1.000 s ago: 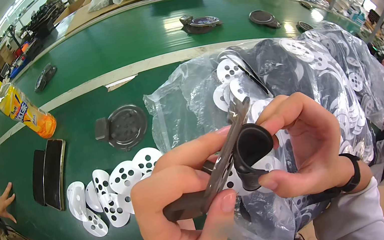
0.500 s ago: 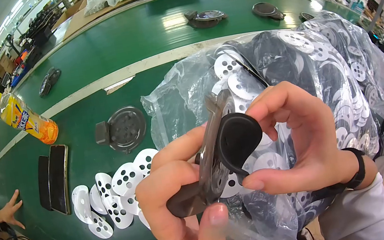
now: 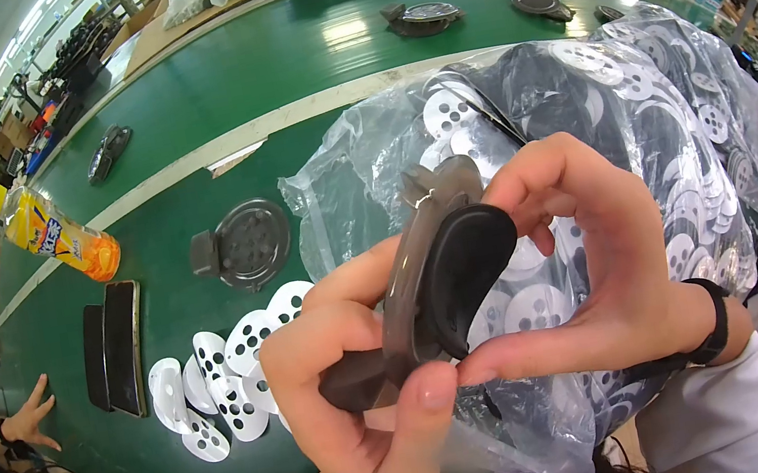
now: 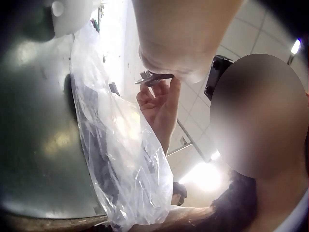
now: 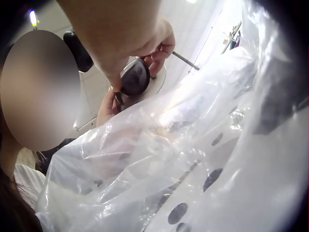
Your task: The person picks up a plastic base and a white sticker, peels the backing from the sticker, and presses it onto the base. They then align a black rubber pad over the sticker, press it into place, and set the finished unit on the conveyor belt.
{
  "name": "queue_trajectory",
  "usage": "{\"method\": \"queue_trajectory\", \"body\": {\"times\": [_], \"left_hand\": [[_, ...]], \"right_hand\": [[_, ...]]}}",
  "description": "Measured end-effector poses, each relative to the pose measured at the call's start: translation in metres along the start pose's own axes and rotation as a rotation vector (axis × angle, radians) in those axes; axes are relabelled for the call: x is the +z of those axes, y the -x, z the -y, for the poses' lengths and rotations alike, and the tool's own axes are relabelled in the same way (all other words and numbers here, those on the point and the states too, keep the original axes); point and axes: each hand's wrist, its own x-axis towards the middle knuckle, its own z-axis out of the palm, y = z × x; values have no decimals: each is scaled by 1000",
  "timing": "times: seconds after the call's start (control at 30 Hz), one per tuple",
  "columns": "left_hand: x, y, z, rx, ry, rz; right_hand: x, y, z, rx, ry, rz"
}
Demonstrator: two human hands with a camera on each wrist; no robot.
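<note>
My left hand (image 3: 353,381) grips a translucent grey plastic housing (image 3: 398,303), tilted on edge, by its rim and side tab. Against its face lies a black, smooth, curved disc-shaped pad (image 3: 471,266); the right wrist view shows this black pad (image 5: 135,78) too. Thumb and fingers of my right hand (image 3: 595,270) pinch the pad at opposite edges. A thin dark tool (image 3: 491,113) sticks out beyond the right fingers. Below both hands spreads a clear plastic bag (image 3: 334,204) with many white discs with holes.
Loose white perforated discs (image 3: 242,345) lie left of the hands, beside a phone (image 3: 125,349) and a similar housing (image 3: 250,243). An orange drink bottle (image 3: 64,239) stands at left. More housings (image 3: 427,16) sit on the green belt behind. Another person's hand (image 3: 28,417) rests at the left edge.
The pad was bent into a curl in the right fingers; now it is flatter and closer against the housing. The housing has turned more of its edge toward the head camera.
</note>
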Motion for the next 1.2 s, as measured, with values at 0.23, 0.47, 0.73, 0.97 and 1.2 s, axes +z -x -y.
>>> {"method": "queue_trajectory", "body": {"times": [0.23,0.47,0.73,0.97,1.2], "left_hand": [[1,-1,1,-45,81,-61],[-1,-2,-6,-262,84,-105],[-5,-7,-4,-385,107,-101],[-7,-12,-5,-490,319,-110],[-9,-18,1,-581,319,40]], "right_hand": [[1,-1,0,-7,5,-12],[5,1,-3,72,-234,-76],[5,-7,-9,3,-65,-154],[-9,-11,-21,-66,138,-182],[-10,-8,-18,318,-619,151]]}}
